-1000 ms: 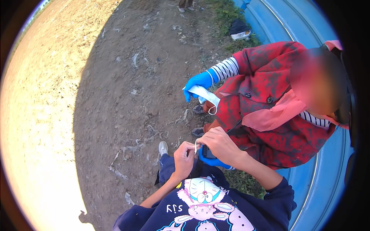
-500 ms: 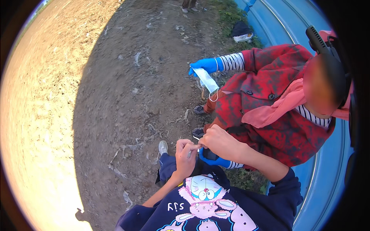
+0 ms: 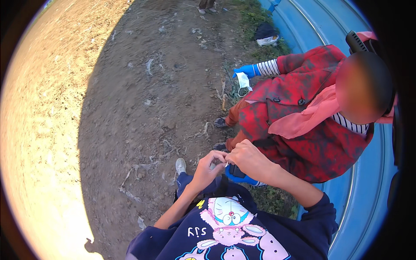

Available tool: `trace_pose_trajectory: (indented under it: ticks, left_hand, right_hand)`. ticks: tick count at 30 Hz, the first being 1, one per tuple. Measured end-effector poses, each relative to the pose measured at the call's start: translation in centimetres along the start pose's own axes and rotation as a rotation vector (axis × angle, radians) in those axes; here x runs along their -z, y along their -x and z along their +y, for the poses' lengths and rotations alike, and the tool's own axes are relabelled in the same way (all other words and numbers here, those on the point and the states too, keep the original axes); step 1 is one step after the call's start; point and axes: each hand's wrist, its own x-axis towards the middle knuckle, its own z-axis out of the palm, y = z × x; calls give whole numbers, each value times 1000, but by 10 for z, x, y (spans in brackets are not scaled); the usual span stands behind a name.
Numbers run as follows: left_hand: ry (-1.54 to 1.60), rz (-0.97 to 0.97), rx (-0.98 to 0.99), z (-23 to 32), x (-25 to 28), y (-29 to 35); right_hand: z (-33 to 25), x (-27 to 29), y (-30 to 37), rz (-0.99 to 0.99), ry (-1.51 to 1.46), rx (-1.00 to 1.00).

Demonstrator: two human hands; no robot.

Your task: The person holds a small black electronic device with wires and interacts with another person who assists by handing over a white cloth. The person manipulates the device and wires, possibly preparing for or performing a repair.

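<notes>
My left hand (image 3: 206,170) and my right hand (image 3: 250,161) meet in front of my body, fingertips pinched together. Between them a small thin white piece (image 3: 226,164) shows; its kind is too small to make out. Just beneath my right hand, a co-worker's blue-gloved hand (image 3: 245,179) holds a dark object (image 3: 235,171), partly hidden by my fingers. The co-worker's other blue-gloved hand (image 3: 247,71) grips a pale face mask (image 3: 243,81) with its ear loop hanging down.
The co-worker in a red and black jacket (image 3: 277,121) stands close on the right, before a blue corrugated metal wall (image 3: 351,199). Dry soil (image 3: 130,108) with plastic scraps lies to the left. Farther off are a dark and white bag (image 3: 266,34) and another person's feet (image 3: 207,10).
The co-worker's hand with the mask has drawn back toward the body, to the right. My hands stay pinched together, the left fingers shifted slightly, and the white piece shows less.
</notes>
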Motion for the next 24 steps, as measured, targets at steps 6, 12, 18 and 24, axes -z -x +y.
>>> trace_pose_trajectory:
  ticks: [6,12,18,24]
  left_hand:
    - [-68,-85,78,7,10,-11]
    - [-163,-122,163,21,15,-15]
    - [-193,-191,195,29,15,-8]
    - [-246,-205,109,42,10,3]
  right_hand:
    - [-4,5,7,49,-26,-73]
    - [-10,5,5,112,18,-144]
    - [-18,10,9,88,58,-216]
    - [-30,17,6,80,32,-312]
